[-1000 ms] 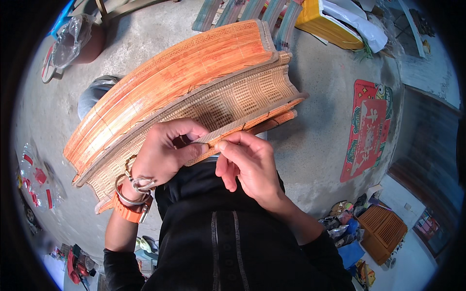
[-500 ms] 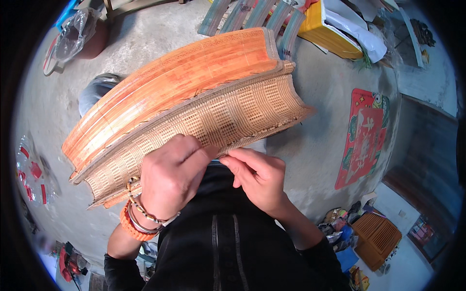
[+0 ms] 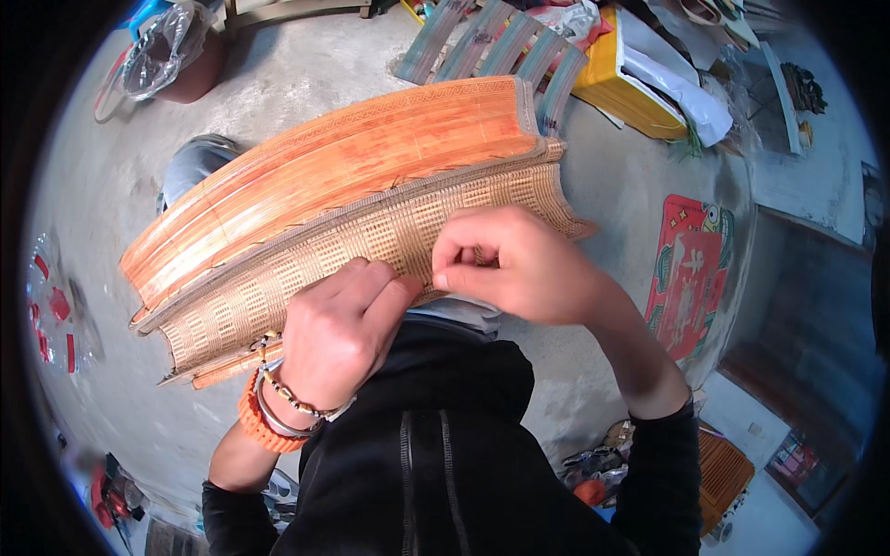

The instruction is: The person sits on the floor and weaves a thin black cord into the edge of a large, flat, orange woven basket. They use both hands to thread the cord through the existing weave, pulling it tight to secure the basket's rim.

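Far left, on the concrete floor (image 3: pixel 306 69): one clear plastic bag (image 3: pixel 158 51) over a brown pot, and red-and-white packets at the rim, count unclear.

Centre: one curved woven panel (image 3: pixel 371 176) lies across the person's lap, running from lower left to upper right. It shows two bands: an orange slatted band on the far side and a pale fine-weave band on the near side.

One left hand (image 3: pixel 338 334) rests on the near edge of the pale band, fingers curled together in a loose fist, thumb pressed to the weave. Its wrist carries one orange band and at least two thinner bracelets, one of them beaded.

One right hand (image 3: pixel 514 264) sits just beside the left, also at the near edge. Thumb and forefinger pinch something thin at the weave; what it is cannot be told. Other fingers are folded in.

Upper right: one slatted grey rack (image 3: pixel 491 42), one yellow box (image 3: pixel 626 88) with white sheets on it.

Right: one red printed mat (image 3: pixel 691 278) on the floor.

Lower right: one small orange basket (image 3: pixel 723 473).
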### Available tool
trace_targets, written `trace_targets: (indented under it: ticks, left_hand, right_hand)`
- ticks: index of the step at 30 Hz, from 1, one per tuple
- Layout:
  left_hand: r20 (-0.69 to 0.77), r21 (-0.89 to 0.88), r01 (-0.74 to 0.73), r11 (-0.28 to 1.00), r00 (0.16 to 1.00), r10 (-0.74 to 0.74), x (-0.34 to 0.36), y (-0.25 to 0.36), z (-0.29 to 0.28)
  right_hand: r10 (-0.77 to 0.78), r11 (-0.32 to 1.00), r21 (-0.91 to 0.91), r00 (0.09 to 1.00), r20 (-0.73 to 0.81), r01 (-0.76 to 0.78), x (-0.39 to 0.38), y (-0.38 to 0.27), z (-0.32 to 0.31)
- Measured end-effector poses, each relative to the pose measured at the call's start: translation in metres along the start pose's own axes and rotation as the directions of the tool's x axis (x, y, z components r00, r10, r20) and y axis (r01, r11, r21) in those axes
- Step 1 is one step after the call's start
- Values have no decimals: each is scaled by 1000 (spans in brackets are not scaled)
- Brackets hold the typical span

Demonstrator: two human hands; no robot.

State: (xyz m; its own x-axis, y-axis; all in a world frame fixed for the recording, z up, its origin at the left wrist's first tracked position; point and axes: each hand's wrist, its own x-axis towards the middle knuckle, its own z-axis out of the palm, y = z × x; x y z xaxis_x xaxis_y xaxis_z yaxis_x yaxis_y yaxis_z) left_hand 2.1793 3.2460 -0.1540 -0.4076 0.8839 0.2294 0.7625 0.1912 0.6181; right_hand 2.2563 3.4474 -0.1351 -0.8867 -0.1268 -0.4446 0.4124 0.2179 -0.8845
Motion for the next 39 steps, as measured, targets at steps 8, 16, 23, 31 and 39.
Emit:
trace_targets:
  ticks: [8,16,23,31,39]
  left_hand:
    - [52,-67,100,993,994,-96,-5,-7,0]
    - [121,-89,163,983,981,-152,-6,-6,-1]
    - [169,-186,219,958,967,-188,-14,-13,7]
    - [203,-137,296,945,942,-266,-21,-6,-1]
    - [46,-13,261,965,964,-260,-42,-1,-16]
  right_hand:
    - [31,883,436,906,-421,172,8,-11,-126]
    - [15,601,430,529,-848,673,-93,-34,-340]
    - [-203,804,-235,-120,-972,546,-279,-21,-527]
    - [-269,809,-424,-385,-883,407,-355,-9,-548]
    - [-422,841,-468,-214,-881,271,-405,-13,-612]
